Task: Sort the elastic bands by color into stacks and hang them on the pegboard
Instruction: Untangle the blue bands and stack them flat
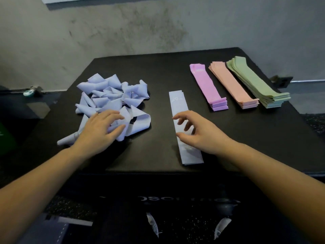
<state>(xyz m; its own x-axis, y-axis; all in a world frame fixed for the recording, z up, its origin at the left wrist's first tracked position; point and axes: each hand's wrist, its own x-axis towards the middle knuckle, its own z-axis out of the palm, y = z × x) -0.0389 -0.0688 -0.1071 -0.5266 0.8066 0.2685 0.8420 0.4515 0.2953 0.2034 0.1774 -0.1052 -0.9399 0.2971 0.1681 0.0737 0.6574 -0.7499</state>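
Black table (pixel 158 71), left hand (pixel 98 132) on lavender heap (pixel 114 99) (mid-table)

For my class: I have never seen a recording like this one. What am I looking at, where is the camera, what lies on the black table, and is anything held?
There is no machine here, only a person's two bare hands. The single picture comes from a camera worn on the head, looking forward and down.

On the black table lie a loose pile of pale lilac bands, one flat lilac stack just begun, and three finished stacks: purple, pink and green.

The left hand rests on the pile with fingers spread. The right hand hovers over the flat lilac stack, fingers relaxed. Neither has a grip on anything. No pegboard shows.
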